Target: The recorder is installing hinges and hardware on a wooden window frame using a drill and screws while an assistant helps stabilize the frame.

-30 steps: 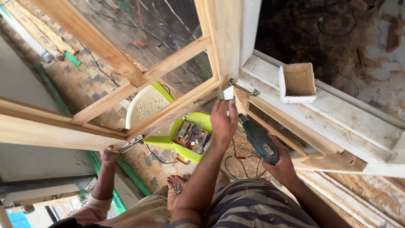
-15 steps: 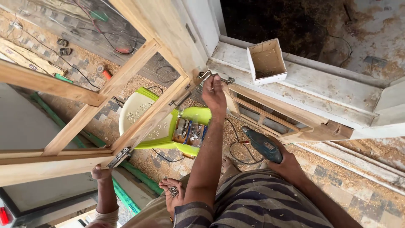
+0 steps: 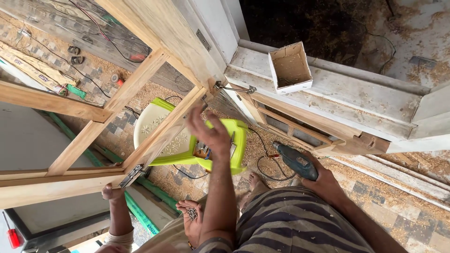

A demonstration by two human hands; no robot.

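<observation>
Left hand [image 3: 208,133] raised below the wooden frame [image 3: 159,47], fingers spread, holding nothing. Right hand [image 3: 323,180] wrapped around a drill [image 3: 295,160], low and right of the frame. Another person's hand [image 3: 192,216] cups screws [image 3: 191,213] beneath the frame.

We count one power drill [image 3: 295,161], one open cardboard box [image 3: 289,68], one lime-green stool [image 3: 225,145], one cream plastic chair [image 3: 154,129] and one red-handled screwdriver [image 3: 11,234]. Two metal hinges [image 3: 131,175] show on the wooden frame [image 3: 159,42]. Four hands [image 3: 211,133] are in view, one cupping a heap of screws [image 3: 192,214] too small to number.
</observation>
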